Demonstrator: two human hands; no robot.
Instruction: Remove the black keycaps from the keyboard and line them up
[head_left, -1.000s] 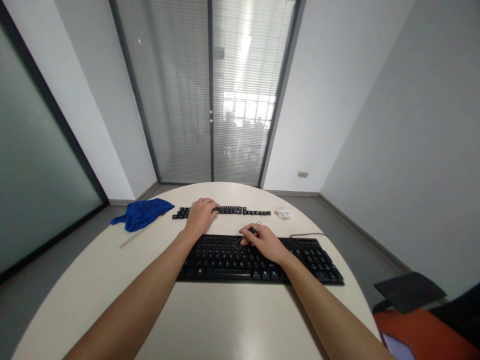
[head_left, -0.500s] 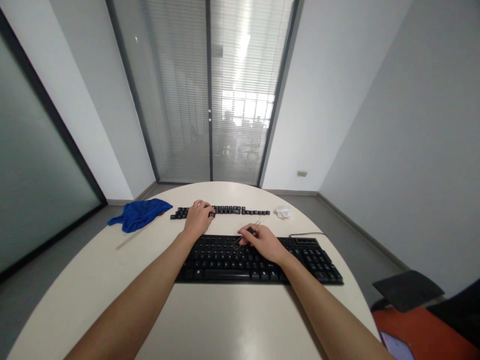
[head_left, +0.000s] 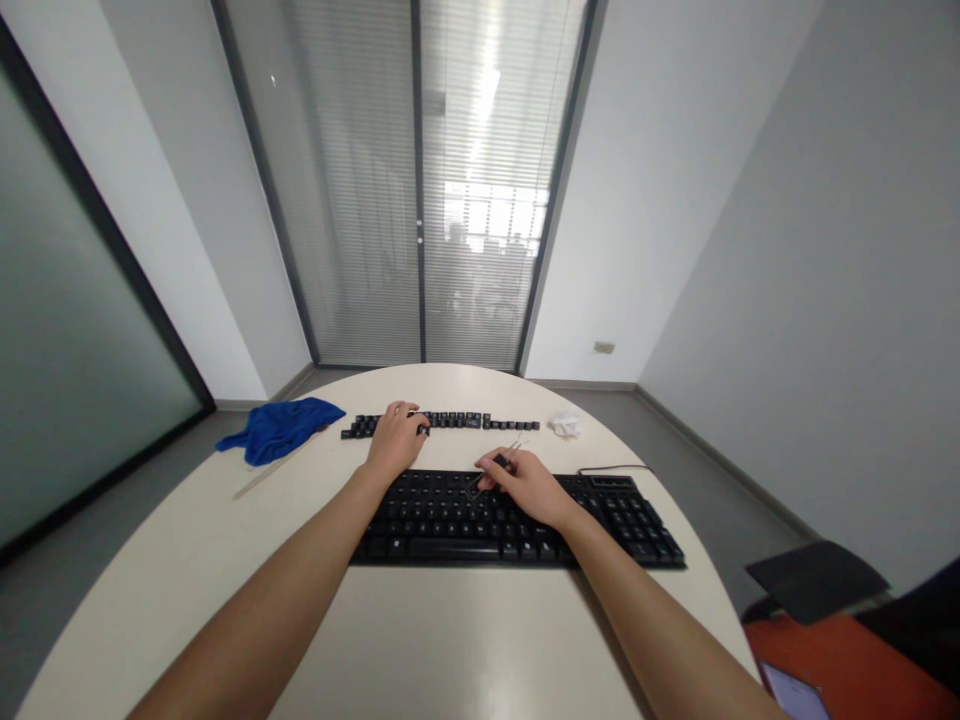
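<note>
Several loose black keycaps (head_left: pixel 457 420) lie in rows across the far part of the table. My left hand (head_left: pixel 396 435) rests on their left half, thumb and fingers closed around a black keycap (head_left: pixel 424 430); its palm hides some of the others. Below it lies a black keyboard (head_left: pixel 457 525) with its keys facing up. My right hand (head_left: pixel 529 483) is over the keyboard's upper middle, shut on a wire keycap puller (head_left: pixel 502 461) with a small black handle. The puller's wire loop points down left, close above the keys.
A blue cloth (head_left: pixel 285 428) and a thin light stick (head_left: pixel 274 468) lie at the table's left. Crumpled white tissue (head_left: pixel 565 424) sits right of the keycaps. The keyboard cable (head_left: pixel 615 467) runs behind the keyboard. An orange chair (head_left: pixel 855 655) with a phone (head_left: pixel 791 690) stands at the right.
Hardly anything differs. My left hand has shifted very slightly at the keycaps; my right hand and the puller stay in place.
</note>
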